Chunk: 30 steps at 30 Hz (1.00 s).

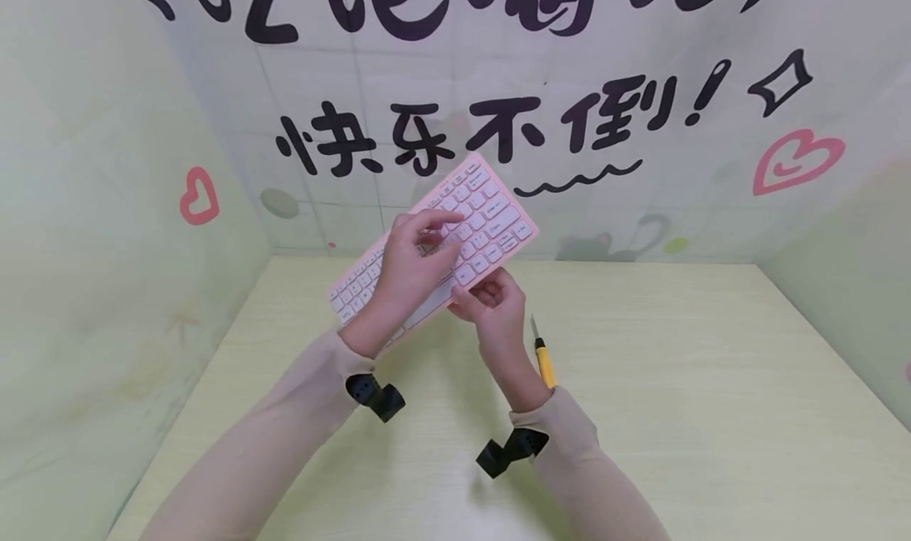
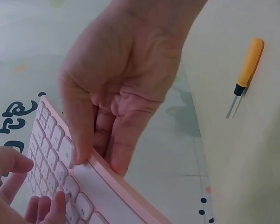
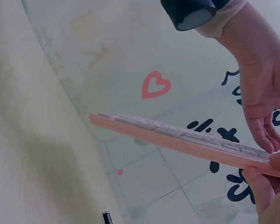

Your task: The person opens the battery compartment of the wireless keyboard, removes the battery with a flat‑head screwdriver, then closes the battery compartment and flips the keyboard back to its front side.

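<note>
A pink keyboard (image 1: pixel 508 218) with pale keys is held up off the table, tilted, its keys facing me. My right hand (image 1: pixel 497 308) pinches its near long edge; in the left wrist view the right thumb (image 2: pixel 82 149) lies on the key side and the other fingers are behind the board. My left hand (image 1: pixel 416 260) is over the keys, thumb and forefinger apart, with keys (image 2: pixel 49 163) showing between them in the left wrist view. Whether the left fingertips touch the keys is hard to tell. A screwdriver (image 1: pixel 544 363) with a yellow handle lies beside my right wrist.
The pale wooden table (image 1: pixel 712 383) runs to a printed backdrop (image 1: pixel 455 66) with black lettering and pink hearts, with side walls left and right. A small dark object (image 3: pixel 107 217) with light marking lies near the table's back edge, partly cut off.
</note>
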Available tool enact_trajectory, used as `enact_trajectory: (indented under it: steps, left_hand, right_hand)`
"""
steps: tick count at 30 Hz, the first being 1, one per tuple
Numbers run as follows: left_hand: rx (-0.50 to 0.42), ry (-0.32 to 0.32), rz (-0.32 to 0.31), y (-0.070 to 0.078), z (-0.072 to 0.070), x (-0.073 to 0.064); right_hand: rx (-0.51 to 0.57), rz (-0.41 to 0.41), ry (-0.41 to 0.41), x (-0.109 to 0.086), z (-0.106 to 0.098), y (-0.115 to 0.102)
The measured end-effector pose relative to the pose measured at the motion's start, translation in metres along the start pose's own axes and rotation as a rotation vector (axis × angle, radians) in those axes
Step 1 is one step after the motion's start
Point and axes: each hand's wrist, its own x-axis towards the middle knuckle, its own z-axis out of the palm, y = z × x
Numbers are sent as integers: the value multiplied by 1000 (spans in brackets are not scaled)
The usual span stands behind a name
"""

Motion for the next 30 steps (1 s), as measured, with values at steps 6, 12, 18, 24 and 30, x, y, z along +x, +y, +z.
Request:
enact_trajectory:
  steps: [6,12,18,24,30]
  left_hand:
    - [42,-2,-35,-16,-10,-6]
    - [100,0,-84,-33,-26,-15]
    - [132,14,-165,-51,-45,-26]
    - [139,30,-221,-70,-63,-37]
    - [164,73,-270,-87,-73,-45]
  right_hand:
    - [61,33,20,2,-2,-2]
    - [106,32,20,5,-5,-3]
    - [145,30,35,7,-8,-5]
    - [180,22,56,10,-10,-7]
    - [194,31,67,12,-12,-6]
